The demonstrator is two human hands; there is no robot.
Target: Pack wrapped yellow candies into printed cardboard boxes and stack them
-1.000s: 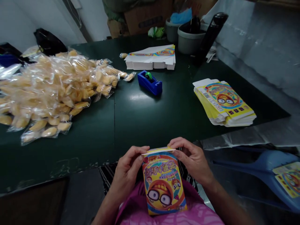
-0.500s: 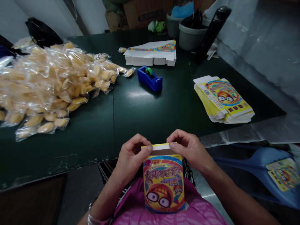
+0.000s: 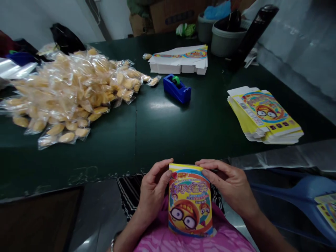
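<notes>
A yellow printed cardboard box (image 3: 191,206) with a cartoon face in glasses rests upright on my lap, its picture upside down to me. My left hand (image 3: 155,187) grips its upper left edge between thumb and fingers. At the upper right corner, my right hand (image 3: 229,182) holds the box the same way, thumb on the front. The top flap lies folded over at the upper edge. What is inside the box is hidden.
On the dark green table (image 3: 162,129) lies a heap of clear-wrapped yellow snacks (image 3: 78,91). A blue tape dispenser (image 3: 177,89), a white carton stack (image 3: 178,61) and flat yellow boxes (image 3: 267,115) are further along. A blue plastic chair (image 3: 307,196) stands at right.
The box's raised top flap has been folded down, hiding the opening. Both hands have shifted their grip to the upper corners. The camera view has turned slightly left.
</notes>
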